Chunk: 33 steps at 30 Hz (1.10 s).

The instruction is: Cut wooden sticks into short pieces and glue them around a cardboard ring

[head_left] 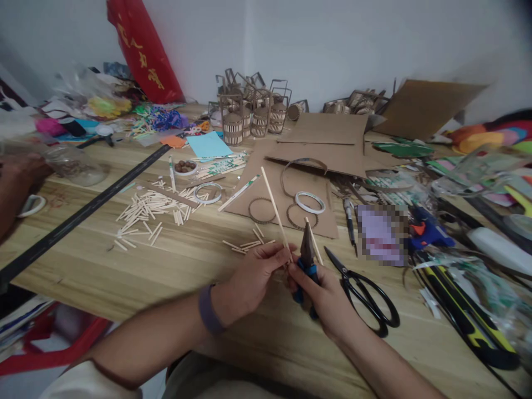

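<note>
Between the thumb and fingers of my left hand (264, 271) is a thin wooden chopstick (273, 202), slanting up and away over the table. My right hand (328, 296) is wrapped round blue-handled pliers (307, 252), jaws pointing up; its thumb sits close to the chopstick's lower end. A second chopstick (315, 244) shows just behind the pliers; whether my right hand holds it too, I cannot tell. Short cut stick pieces (251, 243) lie beyond my left hand. Black scissors (366, 293) rest to the right of my right hand.
Cardboard (236, 202) carries rings and a white tape roll (310, 203). A heap of cut sticks (143, 208) lies left, near a bowl of brown balls (185, 167). Small woven baskets (233, 127) stand at the wall. A yellow-black cutter (469, 316) lies right. Another person's hand (20, 172) is far left.
</note>
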Each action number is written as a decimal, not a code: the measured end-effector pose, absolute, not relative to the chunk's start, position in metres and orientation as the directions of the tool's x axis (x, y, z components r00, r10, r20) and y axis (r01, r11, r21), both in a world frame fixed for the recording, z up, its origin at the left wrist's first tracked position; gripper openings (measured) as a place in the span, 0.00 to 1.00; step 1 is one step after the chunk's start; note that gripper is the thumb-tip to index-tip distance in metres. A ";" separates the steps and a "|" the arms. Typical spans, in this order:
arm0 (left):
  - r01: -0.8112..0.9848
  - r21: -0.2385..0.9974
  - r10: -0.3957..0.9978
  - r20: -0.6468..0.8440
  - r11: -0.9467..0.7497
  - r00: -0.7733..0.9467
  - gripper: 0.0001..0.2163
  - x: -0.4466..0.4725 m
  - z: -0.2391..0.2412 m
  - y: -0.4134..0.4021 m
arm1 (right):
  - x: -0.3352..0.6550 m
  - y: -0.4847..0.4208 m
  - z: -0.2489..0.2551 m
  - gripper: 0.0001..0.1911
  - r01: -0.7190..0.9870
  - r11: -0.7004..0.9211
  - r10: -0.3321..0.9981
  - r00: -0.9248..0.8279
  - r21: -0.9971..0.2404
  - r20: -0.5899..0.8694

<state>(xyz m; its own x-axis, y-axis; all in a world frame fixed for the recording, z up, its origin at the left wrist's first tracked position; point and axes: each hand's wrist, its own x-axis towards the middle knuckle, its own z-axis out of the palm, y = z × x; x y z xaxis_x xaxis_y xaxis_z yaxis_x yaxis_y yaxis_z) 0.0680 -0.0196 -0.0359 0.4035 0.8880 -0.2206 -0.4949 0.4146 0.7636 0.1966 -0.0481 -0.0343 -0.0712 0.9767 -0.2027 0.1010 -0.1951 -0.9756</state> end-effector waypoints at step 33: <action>-0.160 0.957 0.929 -0.182 0.243 0.324 0.14 0.048 -0.025 -0.007 | 0.229 -0.048 -0.009 0.18 0.253 -0.386 0.875 -0.207 -0.887 -0.439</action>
<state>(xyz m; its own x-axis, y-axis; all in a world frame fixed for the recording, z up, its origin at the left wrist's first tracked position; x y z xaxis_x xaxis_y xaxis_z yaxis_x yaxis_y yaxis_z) 0.0484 -0.0069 -0.0254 0.3237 0.9285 -0.1820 -0.1601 0.2433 0.9566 0.2287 -0.0483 -0.0087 -0.2066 0.8746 -0.4387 0.2525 -0.3855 -0.8875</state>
